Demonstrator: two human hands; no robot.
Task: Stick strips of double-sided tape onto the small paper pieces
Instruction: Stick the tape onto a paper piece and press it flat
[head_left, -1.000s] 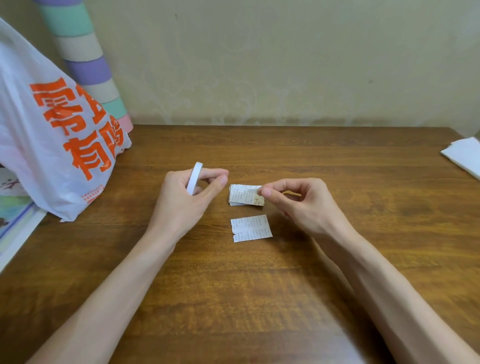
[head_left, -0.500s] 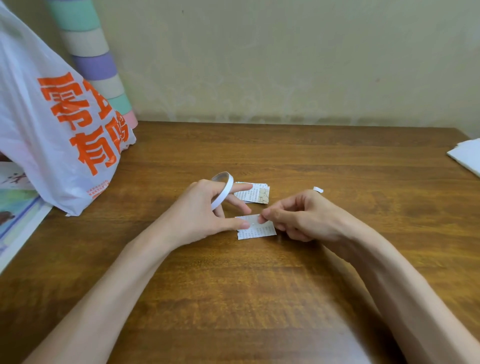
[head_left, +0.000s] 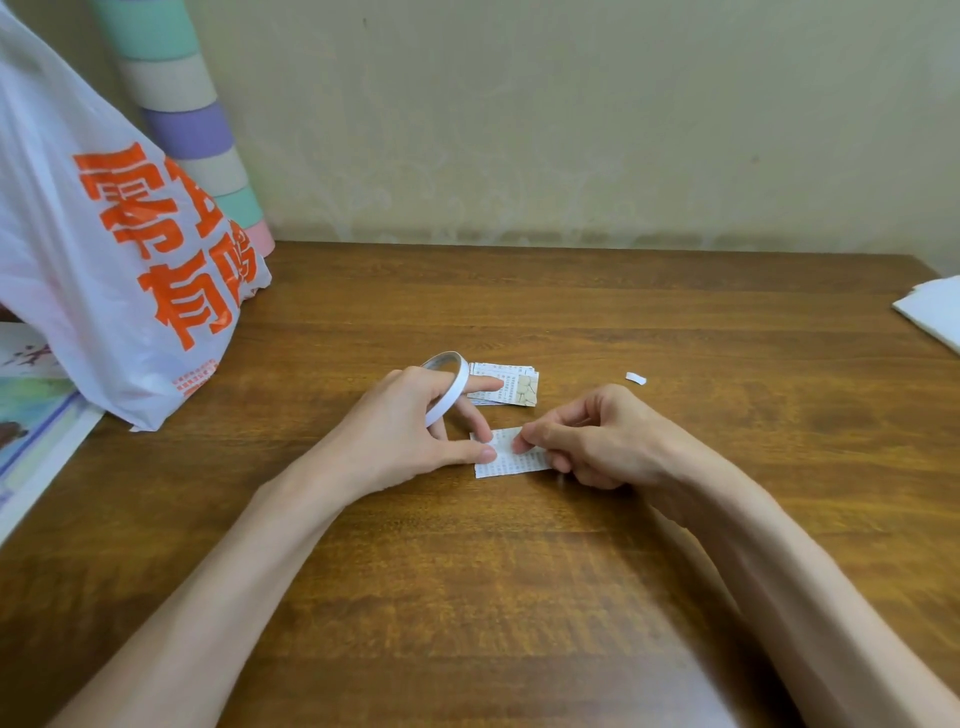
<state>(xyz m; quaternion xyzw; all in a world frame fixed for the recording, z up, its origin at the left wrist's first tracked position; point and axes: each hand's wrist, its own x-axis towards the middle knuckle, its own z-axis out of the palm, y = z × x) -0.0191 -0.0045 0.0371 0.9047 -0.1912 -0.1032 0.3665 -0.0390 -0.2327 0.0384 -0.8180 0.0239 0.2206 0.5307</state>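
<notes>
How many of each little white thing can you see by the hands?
Tape roll: 1
Paper piece: 1
Paper stack: 1
Scrap: 1
Total: 4

Two bare forearms reach forward from the lower corners and angle inward. The left hand (head_left: 410, 436) has its index finger and thumb stretched out, the thumb tip pressing on a paper piece (head_left: 510, 465). The right hand (head_left: 597, 441) is curled, thumb and forefinger pinching that piece.
</notes>
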